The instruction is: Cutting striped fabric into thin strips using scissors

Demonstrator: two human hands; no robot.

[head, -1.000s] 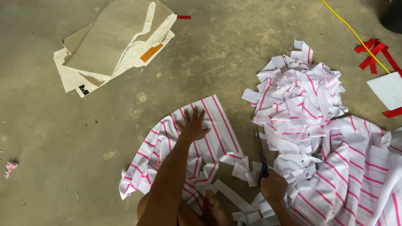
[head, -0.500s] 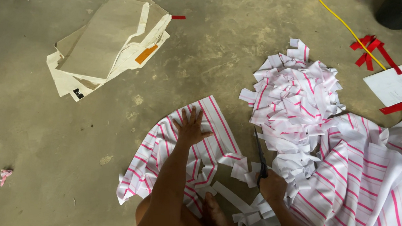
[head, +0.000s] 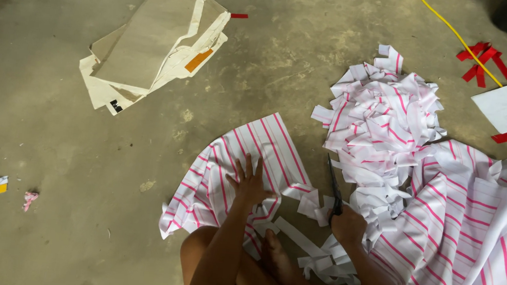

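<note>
Hands unmoved: left (head: 251, 184) flat on striped cloth (head: 246, 160), right (head: 348, 223) gripping scissors (head: 334, 186).

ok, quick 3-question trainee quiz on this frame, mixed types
1. True or false: the left hand lies flat on the striped cloth piece.
2. The right hand holds: A) tape roll B) scissors C) brush.
3. Fill in: the heap of cut strips lies on the person's ____ side.

Key: 1 true; 2 B; 3 right.
</note>
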